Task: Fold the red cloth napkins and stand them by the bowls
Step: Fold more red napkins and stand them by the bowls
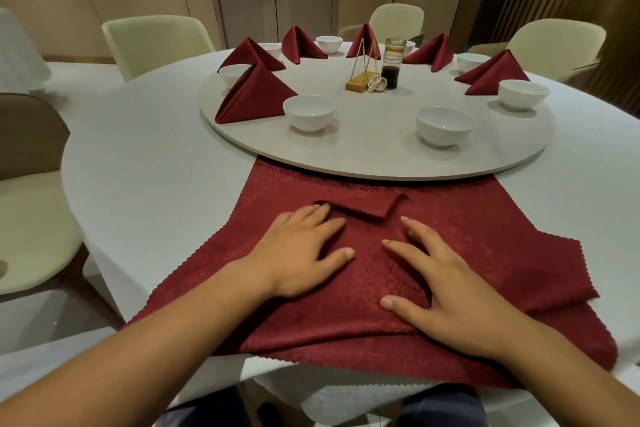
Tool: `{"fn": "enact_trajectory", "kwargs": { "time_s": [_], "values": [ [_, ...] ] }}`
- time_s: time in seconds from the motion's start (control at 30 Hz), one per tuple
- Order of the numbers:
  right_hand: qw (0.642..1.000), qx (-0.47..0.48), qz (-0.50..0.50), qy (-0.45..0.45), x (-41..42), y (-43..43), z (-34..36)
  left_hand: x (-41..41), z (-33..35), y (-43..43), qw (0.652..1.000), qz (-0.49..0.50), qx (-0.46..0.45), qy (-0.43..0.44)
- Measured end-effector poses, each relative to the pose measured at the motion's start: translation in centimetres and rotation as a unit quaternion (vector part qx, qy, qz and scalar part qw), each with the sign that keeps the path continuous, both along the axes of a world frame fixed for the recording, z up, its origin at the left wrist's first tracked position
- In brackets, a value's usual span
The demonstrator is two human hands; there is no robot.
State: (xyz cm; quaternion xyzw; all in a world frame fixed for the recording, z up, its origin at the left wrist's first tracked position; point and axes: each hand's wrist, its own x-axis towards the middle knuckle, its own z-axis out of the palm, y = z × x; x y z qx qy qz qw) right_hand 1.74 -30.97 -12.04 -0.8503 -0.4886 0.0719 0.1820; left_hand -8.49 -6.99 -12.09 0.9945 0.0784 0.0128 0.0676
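from the head camera i am looking down at a round table [145, 149] under a white cloth, and i am reading clock positions with 6 nearest me. the red napkin [485, 218] is lying spread flat at the table's 6 o'clock edge. its far edge is reaching the rim of the turntable [374, 163] and its near edge is hanging over the table's side. a second layer of red cloth is showing along its 4 o'clock side. a small turned-over flap [367, 206] is sitting on the napkin's middle, toward 12.

i am seeing the left hand [301, 253] pressing flat on the napkin, fingers straight and spread, gripping nothing, with its fingertips touching the flap's 9 o'clock end. the right hand [450, 291] is lying flat at its 3 o'clock, fingers likewise splayed and holding nothing, the forefinger ending near the flap's 5 o'clock corner. the two hands are lying apart.

on the turntable the near-left bowl [309, 112] is standing at 7 o'clock, with a folded napkin [256, 95] standing upright just beside it at 8. the near-right bowl [444, 125] is standing at 5 and the right-hand bowl [523, 94] near 3. the other standing napkins [301, 45] are ringing the far rim among more white bowls. at the centre a gold stand [362, 78] and a glass jar [393, 61] holding dark liquid are standing side by side. pale chairs [156, 42] are standing around the table.
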Motion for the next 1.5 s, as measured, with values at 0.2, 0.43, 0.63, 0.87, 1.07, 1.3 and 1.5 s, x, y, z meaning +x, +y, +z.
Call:
{"fn": "enact_trajectory", "kwargs": {
  "time_s": [0.2, 0.43, 0.63, 0.87, 1.07, 1.3, 1.5],
  "values": [
    [0.999, -0.019, 0.011, -0.047, -0.3, -0.2, 0.7, 1.2, 0.3, 0.9, 0.998, 0.038, 0.048, 0.033],
    [0.998, -0.035, 0.026, -0.046, -0.4, -0.1, 0.6, 0.5, 0.1, -0.2, 0.998, -0.043, 0.031, -0.024],
    [0.998, -0.028, 0.03, -0.04, -0.1, 0.4, 1.0, 0.3, 0.0, 0.5, 0.999, -0.019, 0.037, -0.013],
    [0.999, -0.015, 0.024, -0.043, 0.1, 1.0, 0.7, 1.7, 0.3, 2.2, 0.999, 0.012, 0.038, 0.004],
    [0.999, -0.017, 0.014, -0.05, 0.3, 0.9, 0.4, 4.5, 0.5, 5.1, 0.996, 0.043, 0.071, 0.025],
    [0.999, -0.027, 0.034, -0.031, 1.3, 1.1, -0.4, 2.3, 1.8, -0.4, 0.996, -0.016, 0.061, -0.066],
    [0.994, 0.098, 0.043, -0.028, 3.0, -0.4, -0.6, -2.8, 0.8, -4.4, 0.989, -0.092, 0.032, -0.111]
  ]
}}
